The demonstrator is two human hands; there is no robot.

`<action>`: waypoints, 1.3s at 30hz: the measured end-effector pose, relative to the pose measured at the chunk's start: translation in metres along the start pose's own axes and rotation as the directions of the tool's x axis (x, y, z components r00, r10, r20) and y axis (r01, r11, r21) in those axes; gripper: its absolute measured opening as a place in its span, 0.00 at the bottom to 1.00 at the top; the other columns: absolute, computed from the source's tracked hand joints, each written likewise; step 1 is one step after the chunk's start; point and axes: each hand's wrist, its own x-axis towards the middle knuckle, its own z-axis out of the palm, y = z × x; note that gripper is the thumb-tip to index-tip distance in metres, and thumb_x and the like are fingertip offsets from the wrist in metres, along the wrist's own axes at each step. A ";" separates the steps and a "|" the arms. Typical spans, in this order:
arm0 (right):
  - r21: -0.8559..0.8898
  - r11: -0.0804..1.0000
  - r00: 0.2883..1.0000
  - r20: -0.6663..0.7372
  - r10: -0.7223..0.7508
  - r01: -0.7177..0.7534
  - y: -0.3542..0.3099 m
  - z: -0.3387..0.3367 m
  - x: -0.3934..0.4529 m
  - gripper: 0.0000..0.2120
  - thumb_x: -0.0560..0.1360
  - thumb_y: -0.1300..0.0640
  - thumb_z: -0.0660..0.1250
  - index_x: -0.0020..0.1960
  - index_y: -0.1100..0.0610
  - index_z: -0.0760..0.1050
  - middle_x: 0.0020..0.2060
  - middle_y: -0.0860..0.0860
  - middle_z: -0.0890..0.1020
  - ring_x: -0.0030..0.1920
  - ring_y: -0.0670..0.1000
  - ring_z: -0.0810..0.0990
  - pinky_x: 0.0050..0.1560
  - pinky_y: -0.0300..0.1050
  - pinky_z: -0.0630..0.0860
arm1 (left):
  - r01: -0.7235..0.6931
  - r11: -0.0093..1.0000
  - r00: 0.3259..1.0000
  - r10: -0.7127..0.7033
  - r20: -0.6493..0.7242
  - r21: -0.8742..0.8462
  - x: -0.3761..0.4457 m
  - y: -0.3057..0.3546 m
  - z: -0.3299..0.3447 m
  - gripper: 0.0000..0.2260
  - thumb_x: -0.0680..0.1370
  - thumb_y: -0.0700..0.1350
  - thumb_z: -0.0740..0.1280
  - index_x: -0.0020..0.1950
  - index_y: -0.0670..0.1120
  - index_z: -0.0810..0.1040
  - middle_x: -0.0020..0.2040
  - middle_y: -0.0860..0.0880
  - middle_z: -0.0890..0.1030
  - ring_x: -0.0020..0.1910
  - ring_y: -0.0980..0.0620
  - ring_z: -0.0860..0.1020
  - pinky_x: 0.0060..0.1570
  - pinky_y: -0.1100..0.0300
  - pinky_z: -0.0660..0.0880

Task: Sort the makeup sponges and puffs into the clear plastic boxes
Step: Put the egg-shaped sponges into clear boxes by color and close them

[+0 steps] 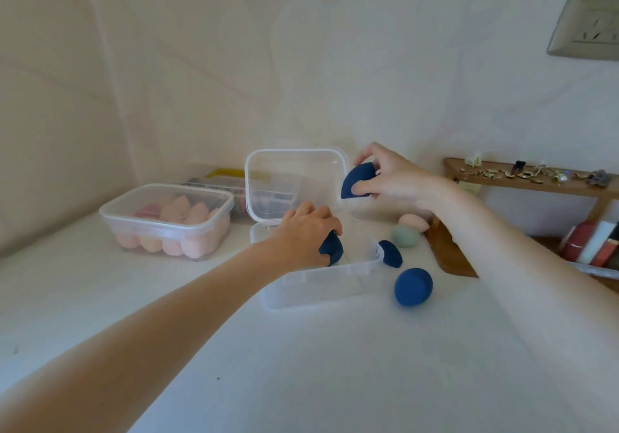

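An open clear plastic box (321, 285) stands mid-table with its hinged lid (294, 181) raised behind it. My left hand (303, 236) is inside the box, shut on a dark blue sponge (332, 249). My right hand (392, 176) holds another dark blue sponge (356, 180) in the air beside the lid's right edge. Two more dark blue sponges (390, 253) (412, 287) lie on the table right of the box. Behind them lie a pale green sponge (405, 235) and a pink sponge (413, 222).
A closed clear box (167, 220) full of pink sponges stands at the left. Another container with a yellow part (227, 175) is behind it. A wooden shelf (529, 178) with small trinkets and some books (593, 243) are at the right, near a wall socket (586, 27).
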 end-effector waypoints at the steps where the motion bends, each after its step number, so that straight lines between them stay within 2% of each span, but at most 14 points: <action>1: -0.080 0.997 0.993 0.121 0.016 -0.007 -0.005 0.001 -0.005 0.17 0.71 0.62 0.69 0.58 0.57 0.71 0.47 0.54 0.78 0.41 0.50 0.77 0.49 0.44 0.76 | 0.006 1.000 1.000 -0.006 0.007 0.015 0.000 0.001 0.000 0.19 0.75 0.49 0.65 0.66 0.51 0.71 0.64 0.51 0.70 0.63 0.47 0.65 0.57 0.57 0.65; 5: -0.473 0.875 0.947 0.315 0.060 0.102 -0.013 0.017 -0.012 0.16 0.68 0.64 0.70 0.56 0.56 0.78 0.51 0.57 0.82 0.43 0.50 0.78 0.42 0.42 0.74 | 0.027 1.000 0.999 -0.028 0.020 0.015 0.000 0.001 0.001 0.16 0.74 0.53 0.61 0.58 0.50 0.78 0.57 0.49 0.75 0.59 0.46 0.70 0.58 0.58 0.66; 8: -0.632 0.763 0.949 0.304 0.082 0.137 -0.019 0.030 -0.011 0.16 0.68 0.65 0.70 0.56 0.59 0.78 0.46 0.56 0.79 0.43 0.53 0.75 0.38 0.43 0.72 | 0.005 1.000 1.000 -0.005 0.020 0.016 0.000 0.003 -0.001 0.28 0.67 0.59 0.47 0.50 0.47 0.80 0.50 0.49 0.79 0.53 0.47 0.74 0.56 0.61 0.63; 12: -0.730 0.672 0.969 0.236 0.078 0.124 -0.017 0.051 -0.011 0.14 0.69 0.65 0.69 0.54 0.64 0.74 0.46 0.57 0.76 0.42 0.55 0.74 0.30 0.40 0.65 | 0.063 0.997 0.998 -0.064 0.021 0.035 -0.002 0.003 -0.002 0.15 0.73 0.52 0.60 0.54 0.46 0.79 0.55 0.48 0.76 0.57 0.46 0.71 0.60 0.58 0.68; 16: -0.789 0.604 0.986 0.164 0.033 0.112 -0.016 0.065 -0.013 0.15 0.68 0.62 0.72 0.48 0.57 0.67 0.40 0.52 0.71 0.48 0.57 0.78 0.33 0.43 0.64 | 0.069 0.997 0.998 -0.069 -0.001 0.041 -0.002 0.002 -0.002 0.15 0.73 0.49 0.64 0.58 0.46 0.77 0.57 0.48 0.73 0.57 0.46 0.69 0.60 0.57 0.69; 20: -0.788 0.609 0.992 0.125 0.005 0.097 -0.014 0.070 -0.012 0.24 0.68 0.59 0.73 0.59 0.60 0.67 0.48 0.55 0.76 0.53 0.58 0.79 0.39 0.45 0.66 | 0.039 0.998 0.999 -0.040 0.025 0.056 0.000 0.001 -0.003 0.13 0.74 0.46 0.63 0.56 0.45 0.78 0.57 0.47 0.75 0.59 0.47 0.70 0.61 0.60 0.64; 23: -0.763 0.633 0.981 0.194 0.029 0.132 -0.012 0.066 -0.015 0.14 0.68 0.56 0.73 0.49 0.57 0.73 0.38 0.50 0.72 0.45 0.56 0.76 0.29 0.41 0.62 | 0.018 0.999 0.999 -0.020 0.032 0.046 -0.003 0.003 -0.008 0.16 0.76 0.46 0.62 0.61 0.44 0.76 0.59 0.45 0.74 0.59 0.47 0.69 0.61 0.62 0.62; 25: -0.724 0.676 0.971 0.235 0.052 0.139 -0.012 0.061 -0.016 0.11 0.68 0.58 0.73 0.40 0.55 0.70 0.37 0.49 0.69 0.42 0.55 0.73 0.28 0.40 0.62 | 0.022 1.000 0.999 -0.022 0.034 -0.005 -0.004 0.001 -0.010 0.17 0.75 0.45 0.64 0.64 0.45 0.74 0.60 0.45 0.73 0.59 0.47 0.69 0.58 0.64 0.62; 27: -0.703 0.700 0.975 0.218 0.037 0.130 -0.014 0.054 -0.017 0.06 0.70 0.62 0.71 0.45 0.58 0.75 0.43 0.51 0.67 0.42 0.55 0.72 0.31 0.41 0.65 | 0.054 0.995 0.998 -0.051 0.041 -0.089 -0.005 -0.001 -0.012 0.20 0.73 0.44 0.67 0.65 0.45 0.72 0.60 0.45 0.72 0.60 0.47 0.70 0.52 0.66 0.62; 29: -0.675 0.731 0.983 0.180 0.033 0.099 -0.015 0.048 -0.018 0.10 0.73 0.64 0.66 0.54 0.59 0.77 0.48 0.53 0.65 0.43 0.55 0.72 0.37 0.44 0.68 | 0.070 0.985 0.998 -0.067 0.019 -0.159 -0.008 -0.001 -0.015 0.20 0.73 0.42 0.68 0.65 0.45 0.72 0.60 0.45 0.72 0.60 0.47 0.71 0.49 0.66 0.62; 31: -0.597 0.800 0.984 0.171 0.048 0.064 -0.014 0.044 -0.018 0.12 0.75 0.65 0.61 0.56 0.60 0.78 0.49 0.53 0.70 0.44 0.54 0.72 0.41 0.43 0.69 | 0.053 0.975 0.997 -0.063 -0.040 -0.215 -0.011 0.001 -0.018 0.16 0.74 0.40 0.67 0.62 0.45 0.75 0.59 0.45 0.73 0.59 0.47 0.71 0.52 0.63 0.65; 33: -0.530 0.848 0.979 0.181 0.090 0.020 -0.011 0.042 -0.019 0.16 0.76 0.68 0.57 0.57 0.60 0.79 0.46 0.54 0.75 0.43 0.54 0.73 0.38 0.40 0.70 | 0.014 0.960 0.994 -0.042 -0.097 -0.280 -0.013 0.005 -0.020 0.12 0.74 0.38 0.66 0.57 0.45 0.79 0.57 0.46 0.75 0.57 0.47 0.73 0.54 0.60 0.68; 36: -0.408 0.912 0.982 0.159 0.106 -0.032 -0.012 0.030 -0.027 0.21 0.74 0.71 0.51 0.57 0.58 0.78 0.47 0.56 0.79 0.36 0.50 0.77 0.32 0.37 0.71 | -0.002 0.946 1.000 0.005 0.008 -0.325 -0.015 0.012 -0.020 0.13 0.75 0.36 0.64 0.58 0.44 0.80 0.57 0.45 0.79 0.57 0.47 0.76 0.54 0.63 0.69; 39: -0.340 0.934 0.992 0.017 0.124 -0.111 -0.010 0.004 -0.038 0.16 0.75 0.70 0.53 0.50 0.59 0.76 0.45 0.55 0.81 0.37 0.50 0.78 0.32 0.38 0.72 | 0.036 0.947 0.994 -0.002 0.106 -0.321 -0.014 0.011 -0.015 0.16 0.77 0.39 0.64 0.64 0.44 0.75 0.62 0.47 0.77 0.60 0.48 0.75 0.56 0.67 0.66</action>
